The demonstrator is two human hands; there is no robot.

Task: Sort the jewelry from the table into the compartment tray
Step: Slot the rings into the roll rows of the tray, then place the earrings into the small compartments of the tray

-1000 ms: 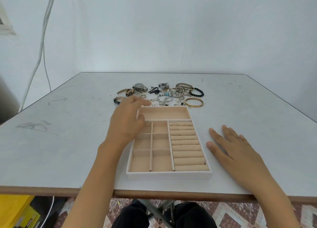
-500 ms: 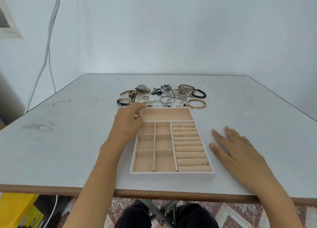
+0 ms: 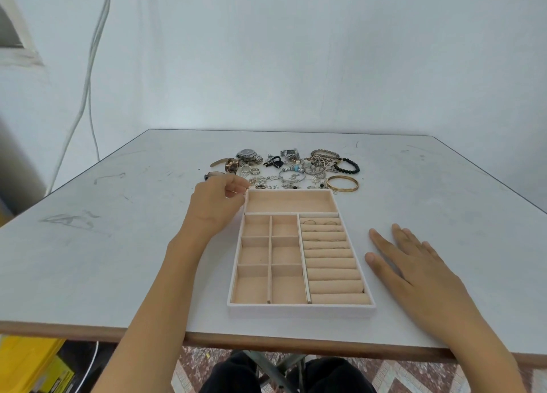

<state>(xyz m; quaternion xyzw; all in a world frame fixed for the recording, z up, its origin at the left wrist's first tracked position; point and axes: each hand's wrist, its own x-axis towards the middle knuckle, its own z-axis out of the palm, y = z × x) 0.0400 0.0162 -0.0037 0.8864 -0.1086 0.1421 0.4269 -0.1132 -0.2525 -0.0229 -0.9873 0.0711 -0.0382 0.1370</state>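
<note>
A beige compartment tray (image 3: 300, 308) lies in the middle of the table, with several thin rings tucked in its right-hand roll slots (image 3: 321, 223). Beyond its far edge lies a heap of jewelry (image 3: 291, 169): watches, silver pieces, a black bead bracelet (image 3: 349, 165) and a gold bangle (image 3: 342, 183). My left hand (image 3: 217, 207) hovers at the tray's far left corner, fingers curled and pinching a small thin ring (image 3: 248, 187) at the fingertips. To the right of the tray, my right hand (image 3: 414, 262) rests flat on the table.
The grey table (image 3: 124, 244) has a brown front edge close to me. A white cable hangs on the wall at the left. Yellow boxes (image 3: 26, 363) sit on the floor below the table's left side.
My left hand has pulled back slightly from the jewelry heap and its fingers have curled onto a small ring. My right hand has stayed in place.
</note>
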